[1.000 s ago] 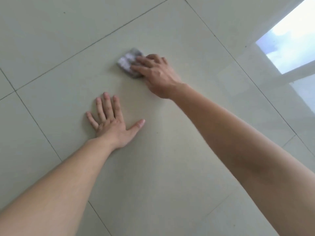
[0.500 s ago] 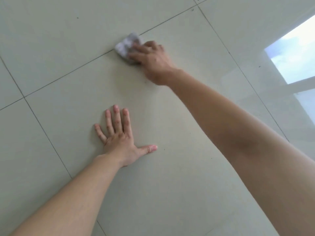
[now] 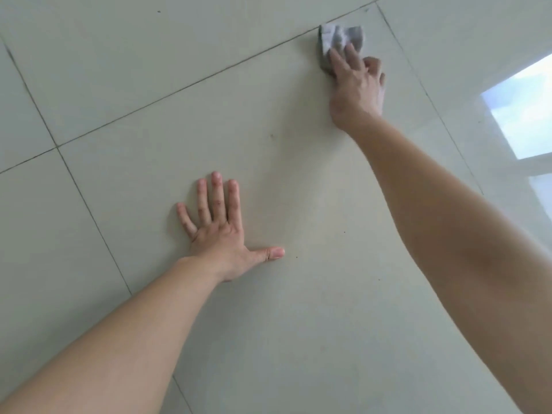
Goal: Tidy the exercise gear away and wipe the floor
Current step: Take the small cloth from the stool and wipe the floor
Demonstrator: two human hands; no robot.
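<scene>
Cloth (image 3: 337, 40), grey and crumpled into a small pad, is lying on the pale tiled floor (image 3: 298, 324) at the far corner of a big tile, right up against the dark grout line (image 3: 185, 85) running across. The person's right hand (image 3: 357, 91) is reaching out on a long, straight arm and pressing down on the cloth's near edge. Two fingers (image 3: 339, 59) are lying stretched flat over the fabric, while the outer two are bending in beside it. The thumb is hiding under the hand, so I cannot tell whether it is pinching anything. The left hand (image 3: 221, 237) is resting palm-down on the same tile, nearer the body and well apart from the cloth. Its fingers are lying straight with the thumb sticking out sideways, and it is holding nothing. A bright window reflection (image 3: 525, 115) is shining on the glossy tiles off to the right, and a few tiny dark specks are dotting the floor between the two arms.
</scene>
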